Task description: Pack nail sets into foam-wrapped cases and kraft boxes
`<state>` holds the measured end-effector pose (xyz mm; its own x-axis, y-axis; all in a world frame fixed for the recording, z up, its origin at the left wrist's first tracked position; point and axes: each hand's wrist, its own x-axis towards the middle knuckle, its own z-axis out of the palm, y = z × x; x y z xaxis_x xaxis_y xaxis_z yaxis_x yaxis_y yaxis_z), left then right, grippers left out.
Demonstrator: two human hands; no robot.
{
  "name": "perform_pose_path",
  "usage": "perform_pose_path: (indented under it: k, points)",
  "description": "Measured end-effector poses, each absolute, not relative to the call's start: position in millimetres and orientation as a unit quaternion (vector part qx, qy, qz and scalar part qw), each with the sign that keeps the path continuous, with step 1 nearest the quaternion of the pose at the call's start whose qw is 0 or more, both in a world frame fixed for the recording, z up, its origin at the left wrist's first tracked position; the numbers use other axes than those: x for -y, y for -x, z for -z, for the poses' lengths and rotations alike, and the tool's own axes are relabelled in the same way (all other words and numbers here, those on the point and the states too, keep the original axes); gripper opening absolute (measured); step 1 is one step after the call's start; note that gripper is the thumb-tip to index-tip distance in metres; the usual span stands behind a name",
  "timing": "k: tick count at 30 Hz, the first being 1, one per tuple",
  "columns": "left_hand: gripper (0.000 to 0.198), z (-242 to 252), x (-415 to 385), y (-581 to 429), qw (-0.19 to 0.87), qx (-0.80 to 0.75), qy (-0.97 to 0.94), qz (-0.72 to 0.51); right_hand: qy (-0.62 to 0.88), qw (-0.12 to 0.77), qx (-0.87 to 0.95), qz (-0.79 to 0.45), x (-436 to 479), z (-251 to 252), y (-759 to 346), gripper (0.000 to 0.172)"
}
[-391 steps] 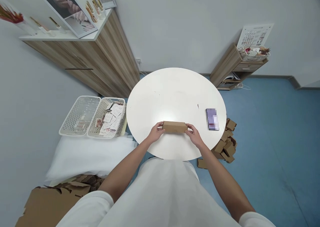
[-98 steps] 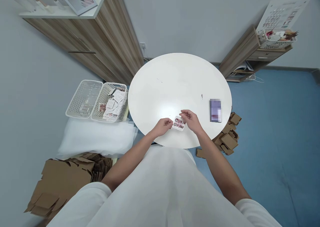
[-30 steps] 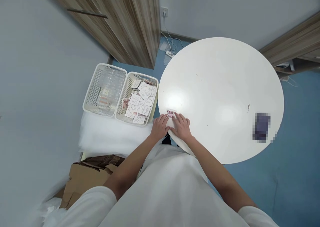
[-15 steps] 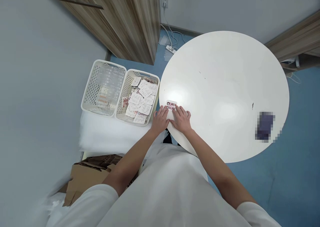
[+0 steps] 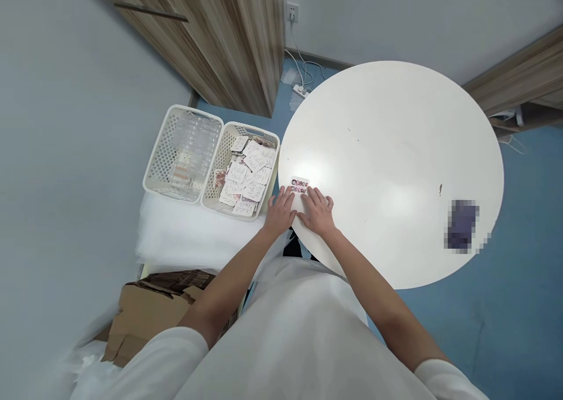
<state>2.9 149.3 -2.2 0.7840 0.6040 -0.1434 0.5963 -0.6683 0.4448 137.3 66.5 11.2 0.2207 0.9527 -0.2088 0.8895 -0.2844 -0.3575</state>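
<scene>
A small clear packet with pink and red pieces (image 5: 299, 185) lies on the round white table (image 5: 396, 153) near its left edge. My left hand (image 5: 281, 212) and my right hand (image 5: 317, 211) rest side by side just below it, fingers stretched flat, fingertips touching the packet's lower part. Neither hand grips anything.
Two white mesh baskets stand left of the table: one (image 5: 182, 153) with clear trays, one (image 5: 246, 171) with several printed cards. White foam sheet (image 5: 193, 239) lies under them. Flattened cardboard (image 5: 149, 312) sits at lower left. A blurred dark item (image 5: 461, 227) lies on the table's right.
The brown box seen earlier is gone and the small packet is on the table. In the last second my hands stay flat on it; the view shifts slightly.
</scene>
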Motion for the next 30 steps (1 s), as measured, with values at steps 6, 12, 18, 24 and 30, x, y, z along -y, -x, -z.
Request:
perform_pose_path:
  k: [6,12,18,24,30]
  points:
    - [0.048,-7.0,-126.8,-1.7,0.209,-0.359,-0.909,-0.017,0.762,0.086,0.618,-0.173,-39.1,-21.2,-148.9,0.05]
    - [0.043,-21.5,-73.2,14.2,0.198,-0.419,-0.886,0.002,0.75,0.101,0.635,-0.151,11.4,-24.8,-162.5,0.045]
    - [0.041,-32.1,-21.5,49.0,0.257,-0.47,-0.844,0.038,0.726,0.107,0.659,-0.167,49.2,-23.6,-156.9,0.041]
    - [0.044,-60.6,-24.3,88.5,0.313,-0.505,-0.804,0.012,0.688,0.134,0.695,-0.161,35.2,-36.6,-139.2,0.042]
    - [0.048,-99.5,-48.5,134.9,0.323,-0.507,-0.799,-0.013,0.66,0.164,0.71,-0.185,-21.2,-58.6,-104.7,0.034]
